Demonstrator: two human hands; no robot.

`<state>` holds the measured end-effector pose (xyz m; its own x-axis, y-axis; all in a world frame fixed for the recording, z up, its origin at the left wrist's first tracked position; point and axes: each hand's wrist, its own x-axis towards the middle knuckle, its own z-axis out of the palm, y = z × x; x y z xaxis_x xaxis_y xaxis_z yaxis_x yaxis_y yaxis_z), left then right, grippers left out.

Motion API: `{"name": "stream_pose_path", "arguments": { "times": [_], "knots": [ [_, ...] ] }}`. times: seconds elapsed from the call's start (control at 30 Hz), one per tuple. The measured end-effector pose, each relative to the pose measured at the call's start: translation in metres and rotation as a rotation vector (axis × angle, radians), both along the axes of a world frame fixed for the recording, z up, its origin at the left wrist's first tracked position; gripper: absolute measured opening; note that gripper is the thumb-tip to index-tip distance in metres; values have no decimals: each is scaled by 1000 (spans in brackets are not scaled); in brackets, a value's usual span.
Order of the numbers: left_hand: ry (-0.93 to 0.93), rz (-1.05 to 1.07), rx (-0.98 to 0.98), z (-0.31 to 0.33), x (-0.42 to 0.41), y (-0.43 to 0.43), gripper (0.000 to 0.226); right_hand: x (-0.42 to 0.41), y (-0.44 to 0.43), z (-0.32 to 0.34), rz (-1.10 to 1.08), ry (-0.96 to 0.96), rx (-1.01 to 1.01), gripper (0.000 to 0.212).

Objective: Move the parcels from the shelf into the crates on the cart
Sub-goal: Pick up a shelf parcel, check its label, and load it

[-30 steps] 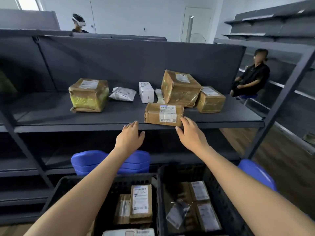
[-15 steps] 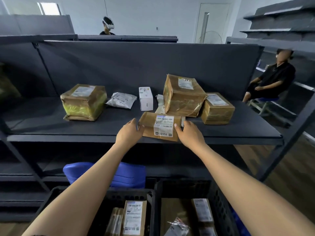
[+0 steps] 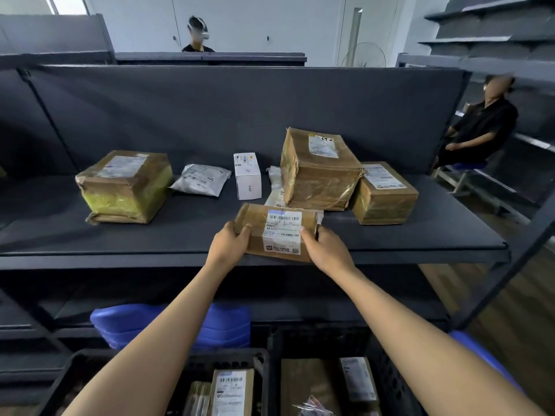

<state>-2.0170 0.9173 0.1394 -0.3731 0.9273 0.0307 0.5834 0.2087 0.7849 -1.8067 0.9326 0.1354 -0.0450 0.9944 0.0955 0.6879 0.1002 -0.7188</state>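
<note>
A flat brown parcel with a white label (image 3: pixel 279 231) sits at the front edge of the dark shelf (image 3: pixel 420 238). My left hand (image 3: pixel 228 244) grips its left end and my right hand (image 3: pixel 326 250) grips its right end. Behind it on the shelf lie a tall taped carton (image 3: pixel 318 172), a smaller carton (image 3: pixel 386 195) to its right, a white box (image 3: pixel 247 175), a grey poly bag (image 3: pixel 199 179) and a yellow-taped carton (image 3: pixel 126 187) at the left. Below, two black crates, the left crate (image 3: pixel 258 355) and the right crate (image 3: pixel 387 382), hold several parcels.
A blue plastic object (image 3: pixel 120 322) lies on the lower shelf behind the crates. A slanted shelf post (image 3: pixel 510 265) rises at the right. One person sits at the right (image 3: pixel 480 130); another stands behind the shelf (image 3: pixel 196 36).
Both hands reached forward from below the shelf edge and closed on the ends of the flat brown parcel. The view shifted right and closer to the shelf.
</note>
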Motion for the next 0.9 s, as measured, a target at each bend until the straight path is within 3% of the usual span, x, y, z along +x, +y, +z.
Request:
{"name": "stream_pose_path", "arguments": {
  "times": [0.2,0.6,0.73,0.9],
  "knots": [
    [-124,49,141,2,8,-21,23,-2,-14,2,32,91,21,45],
    [-348,77,355,1,16,-122,29,1,-98,13,140,533,9,25],
    [-455,65,430,-8,13,-156,28,3,-130,-6,134,628,8,45],
    [-735,25,391,-20,8,-185,35,4,-157,-19,172,696,37,50]
  ]
}}
